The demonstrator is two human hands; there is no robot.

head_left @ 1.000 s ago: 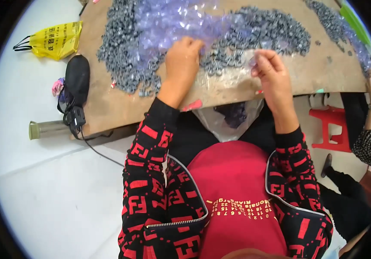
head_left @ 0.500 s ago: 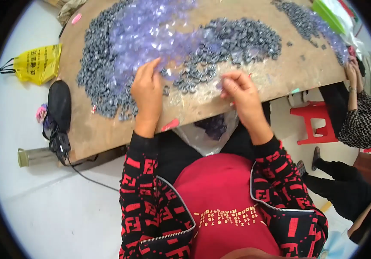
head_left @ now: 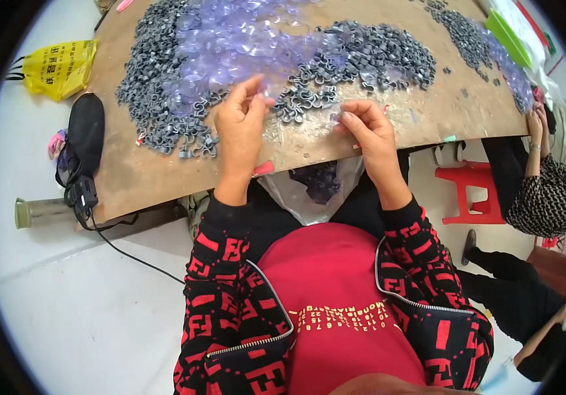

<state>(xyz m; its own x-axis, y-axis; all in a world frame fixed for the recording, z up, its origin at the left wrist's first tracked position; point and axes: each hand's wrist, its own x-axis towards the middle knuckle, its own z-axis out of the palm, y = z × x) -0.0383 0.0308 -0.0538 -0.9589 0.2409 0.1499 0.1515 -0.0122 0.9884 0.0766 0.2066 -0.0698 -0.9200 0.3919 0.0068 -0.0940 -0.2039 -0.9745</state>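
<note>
A brown board table carries a wide heap of small grey plastic clips mixed with clear purple suction cups. My left hand rests at the heap's near edge, thumb and forefinger pinched on a small clear piece. To its right, my right hand hovers over bare board, its fingertips closed on a tiny part that is too small to make out. A clear plastic bag holding purple pieces hangs below the table edge between my arms.
A yellow bag lies on the floor at left, near a black pouch, a plug with a cable and a grey-green bottle. At right are a red stool and another seated person working at a second clip heap.
My left hand has lifted from lying flat on the heap into a pinch. The right hand has shifted slightly left over the board. The view has tilted a little.
</note>
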